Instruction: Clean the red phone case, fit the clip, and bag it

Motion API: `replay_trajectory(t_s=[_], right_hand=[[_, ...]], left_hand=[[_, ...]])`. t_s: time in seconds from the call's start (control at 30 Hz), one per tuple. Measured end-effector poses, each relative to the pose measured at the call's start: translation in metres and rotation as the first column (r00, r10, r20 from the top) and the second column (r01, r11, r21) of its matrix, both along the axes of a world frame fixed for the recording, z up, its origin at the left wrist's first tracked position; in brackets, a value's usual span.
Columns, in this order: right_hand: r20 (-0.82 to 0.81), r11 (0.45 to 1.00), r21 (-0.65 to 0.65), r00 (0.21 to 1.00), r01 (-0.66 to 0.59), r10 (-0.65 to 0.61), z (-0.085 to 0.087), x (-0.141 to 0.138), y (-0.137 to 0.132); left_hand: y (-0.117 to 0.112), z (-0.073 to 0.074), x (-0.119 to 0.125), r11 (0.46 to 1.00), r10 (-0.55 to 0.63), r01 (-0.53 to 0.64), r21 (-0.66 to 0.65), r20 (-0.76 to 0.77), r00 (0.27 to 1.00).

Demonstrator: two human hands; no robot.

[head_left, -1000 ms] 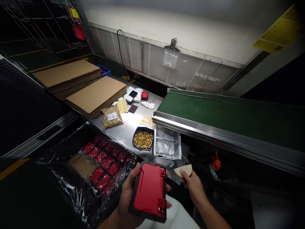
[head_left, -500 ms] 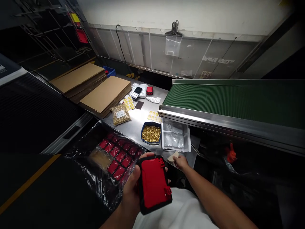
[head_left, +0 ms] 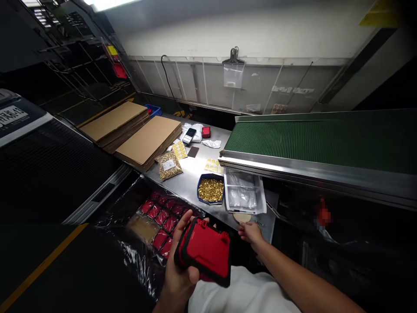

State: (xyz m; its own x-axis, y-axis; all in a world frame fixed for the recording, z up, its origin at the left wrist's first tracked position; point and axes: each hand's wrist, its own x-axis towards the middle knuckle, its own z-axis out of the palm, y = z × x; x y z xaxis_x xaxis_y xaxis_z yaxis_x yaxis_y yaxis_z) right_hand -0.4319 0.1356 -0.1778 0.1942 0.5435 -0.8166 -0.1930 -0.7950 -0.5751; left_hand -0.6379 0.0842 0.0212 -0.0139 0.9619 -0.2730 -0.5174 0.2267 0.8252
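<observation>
My left hand (head_left: 177,265) grips a red and black plastic case (head_left: 204,251), held over my lap near the table's front edge. My right hand (head_left: 250,231) reaches forward to the steel table (head_left: 189,182), its fingertips by a small beige pad (head_left: 242,217) lying on the table edge; the fingers look loosely spread. Just beyond it stands a clear plastic tray (head_left: 244,194) of small bags. A blue dish of small brass parts (head_left: 210,189) sits to its left.
A plastic-wrapped box of red cases (head_left: 160,215) stands at my left. Flat cardboard stacks (head_left: 148,140), a bag of brass parts (head_left: 169,165), yellow sticker sheets (head_left: 180,150), a phone (head_left: 189,135) and a small red item (head_left: 206,132) lie farther back. A green conveyor (head_left: 319,141) runs at right.
My right hand moved forward and set the beige pad down on the table edge. My left hand tilted the red case and drew it lower.
</observation>
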Motion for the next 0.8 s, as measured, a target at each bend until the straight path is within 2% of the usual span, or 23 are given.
replay_trajectory(t_s=[0.07, 0.13, 0.2, 0.23, 0.3, 0.4, 0.5, 0.57, 0.63, 0.67, 0.73, 0.8], right_hand=[[-0.128, 0.998, 0.062, 0.992, -0.013, 0.021, 0.039, -0.007, -0.009], [-0.287, 0.978, 0.205, 0.954, -0.026, 0.086, 0.085, -0.013, -0.019], [-0.459, 0.922, 0.386, 0.861, -0.029, 0.219, 0.129, -0.018, -0.027], [-0.488, 0.892, 0.45, 0.827, -0.036, 0.279, 0.148, -0.019, -0.031], [-0.484, 0.841, 0.54, 0.807, -0.029, 0.339, 0.176, -0.019, -0.035], [-0.413, 0.816, 0.578, 0.859, -0.008, 0.301, 0.195, -0.017, -0.038], [-0.34, 0.782, 0.622, 0.887, -0.037, 0.312, 0.188, -0.012, -0.037], [-0.205, 0.741, 0.652, 0.905, -0.158, 0.373, 0.165, -0.004, -0.031], [0.067, 0.71, 0.595, 0.904, -0.376, 0.423, 0.128, 0.01, -0.021], [0.29, 0.705, 0.489, 0.858, -0.514, 0.424, 0.105, 0.019, -0.014], [0.501, 0.757, 0.321, 0.78, -0.569, 0.374, 0.059, 0.039, -0.004], [0.653, 0.776, 0.193, 0.669, -0.601, 0.355, 0.02, 0.059, 0.003]], left_hand=[[0.001, 0.0, 0.004, 0.998, 0.049, -0.046, 0.032, -0.073, 0.996], [0.001, 0.0, 0.009, 0.997, 0.064, -0.058, 0.051, -0.12, 0.991], [0.002, 0.0, 0.014, 0.997, 0.045, -0.037, 0.065, -0.13, 0.991], [0.003, -0.001, 0.016, 0.997, 0.035, -0.027, 0.07, -0.121, 0.992], [0.004, -0.006, 0.017, 0.994, 0.032, -0.018, 0.112, -0.123, 0.992], [0.005, -0.018, 0.014, 0.973, 0.014, 0.043, 0.228, -0.24, 0.971], [0.005, -0.025, 0.007, 0.965, -0.055, 0.13, 0.227, -0.311, 0.949], [0.004, -0.026, 0.002, 0.976, -0.082, 0.128, 0.173, -0.255, 0.964], [0.002, -0.027, -0.005, 0.989, -0.071, 0.091, 0.114, -0.171, 0.983], [0.001, -0.028, -0.009, 0.994, -0.065, 0.074, 0.08, -0.109, 0.992], [-0.003, -0.033, -0.019, 0.997, -0.076, 0.076, 0.002, 0.092, 0.993], [-0.008, -0.041, -0.03, 0.99, -0.107, 0.131, -0.042, 0.362, 0.926]])
